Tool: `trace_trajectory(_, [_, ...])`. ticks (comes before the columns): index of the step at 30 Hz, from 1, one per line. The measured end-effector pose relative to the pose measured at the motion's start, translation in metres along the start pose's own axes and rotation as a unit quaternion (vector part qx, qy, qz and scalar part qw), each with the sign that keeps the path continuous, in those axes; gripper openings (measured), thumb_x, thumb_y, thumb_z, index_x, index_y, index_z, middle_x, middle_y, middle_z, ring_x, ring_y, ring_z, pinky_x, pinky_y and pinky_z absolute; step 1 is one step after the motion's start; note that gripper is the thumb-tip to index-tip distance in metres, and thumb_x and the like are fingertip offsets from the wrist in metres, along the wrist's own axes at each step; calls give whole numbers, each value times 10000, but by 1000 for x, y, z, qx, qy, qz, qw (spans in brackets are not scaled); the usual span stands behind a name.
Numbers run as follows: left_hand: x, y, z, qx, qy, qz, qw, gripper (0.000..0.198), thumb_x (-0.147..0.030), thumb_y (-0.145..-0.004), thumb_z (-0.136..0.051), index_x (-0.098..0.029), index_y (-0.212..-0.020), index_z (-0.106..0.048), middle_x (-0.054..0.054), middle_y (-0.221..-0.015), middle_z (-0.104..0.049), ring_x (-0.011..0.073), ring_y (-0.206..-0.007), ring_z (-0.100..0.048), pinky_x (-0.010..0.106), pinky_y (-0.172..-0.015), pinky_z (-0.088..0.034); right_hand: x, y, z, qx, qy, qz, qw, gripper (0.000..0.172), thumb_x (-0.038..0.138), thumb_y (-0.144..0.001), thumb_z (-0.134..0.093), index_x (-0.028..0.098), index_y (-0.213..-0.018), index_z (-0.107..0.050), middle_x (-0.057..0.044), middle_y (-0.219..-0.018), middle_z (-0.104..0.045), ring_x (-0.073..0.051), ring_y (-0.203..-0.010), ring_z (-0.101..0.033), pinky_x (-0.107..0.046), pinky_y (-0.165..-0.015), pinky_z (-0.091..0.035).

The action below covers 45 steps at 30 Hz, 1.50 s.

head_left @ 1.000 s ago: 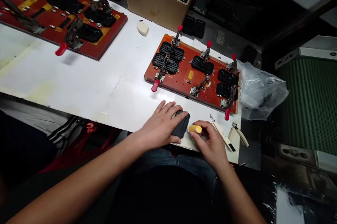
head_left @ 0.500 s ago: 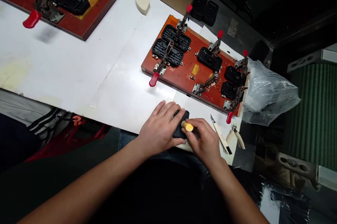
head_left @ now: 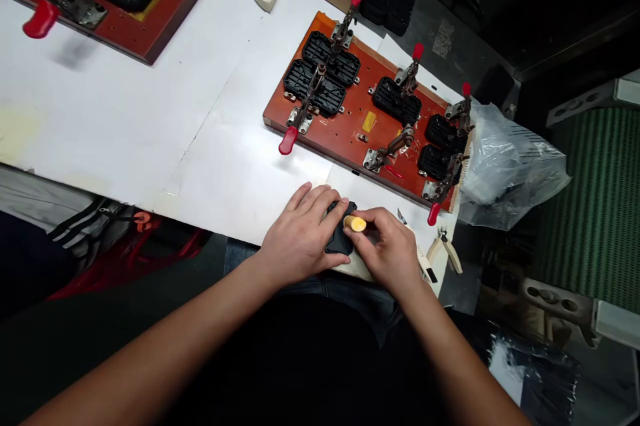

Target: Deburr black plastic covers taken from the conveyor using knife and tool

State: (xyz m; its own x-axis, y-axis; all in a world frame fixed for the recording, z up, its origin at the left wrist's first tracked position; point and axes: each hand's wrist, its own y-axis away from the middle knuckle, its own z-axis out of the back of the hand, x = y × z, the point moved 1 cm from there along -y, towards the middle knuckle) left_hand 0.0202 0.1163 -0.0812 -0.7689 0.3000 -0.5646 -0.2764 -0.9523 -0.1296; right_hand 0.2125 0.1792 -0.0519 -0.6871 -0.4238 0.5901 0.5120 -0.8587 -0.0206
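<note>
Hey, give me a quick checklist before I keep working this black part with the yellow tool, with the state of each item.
1. Left hand pins the black part on the white sheet: ok.
2. Right hand grips the yellow tool: ok.
3. Tool tip touching the part: cannot tell.
4. Craft knife partly under the right hand, blade close: not ok.
5. Pliers off to the side: ok.

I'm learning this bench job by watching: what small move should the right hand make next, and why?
Probably a short stroke of the yellow tool across the black part. The right hand grips the tool with its tip on the part, and the left hand pins the part flat on the white table.
</note>
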Motion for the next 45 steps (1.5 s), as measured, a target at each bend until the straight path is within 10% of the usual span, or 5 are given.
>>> trace_trajectory(31, [-1,-2,-6,10,-38,-1,999,942,-638,-814,-793,-93,-1517,-482,243,-1458,-559,402,-1461,-457,603,-1289,-261,-8,26,14,125,-49,160,978,75,205,-1017,-568,222,-1048,-634,-70,-947,-703,-250,-897,-656,-389,-812,-534])
trace_trajectory(38, [-3,-3,-4,23,-28,8,999,922,-645,-824,-781,-140,-1530,-471,215,-1488,-545,390,-1497,-426,592,-1309,-223,-17,24,18,170,-71,105,977,96,280,-1035,-560,272,-1079,-645,-50,-1005,-732,-240,-943,-672,-380,-828,-542])
trace_trajectory(45, [-2,-3,-4,23,-32,1,999,947,-615,-813,-806,-126,-1541,-450,229,-1488,-535,394,-1484,-431,606,-1301,-230,-19,3,17,77,14,88,993,114,281,-1011,-558,255,-1029,-668,-65,-984,-708,-266,-938,-655,-401,-837,-519])
